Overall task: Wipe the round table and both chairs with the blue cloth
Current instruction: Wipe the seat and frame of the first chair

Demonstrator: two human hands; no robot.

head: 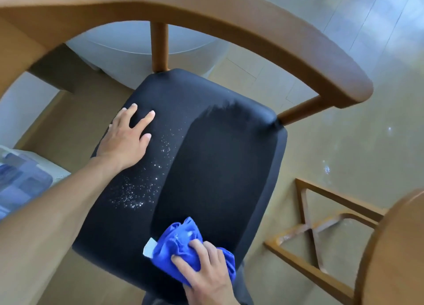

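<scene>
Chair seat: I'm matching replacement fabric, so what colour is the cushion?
Black, on the chair seat, with white specks near the left hand; head view.

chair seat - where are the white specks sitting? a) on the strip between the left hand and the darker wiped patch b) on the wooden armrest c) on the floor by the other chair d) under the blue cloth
a: the white specks lie on the black seat beside the left hand, left of the darker patch, while the right hand grips the blue cloth at the seat's near edge.
</scene>
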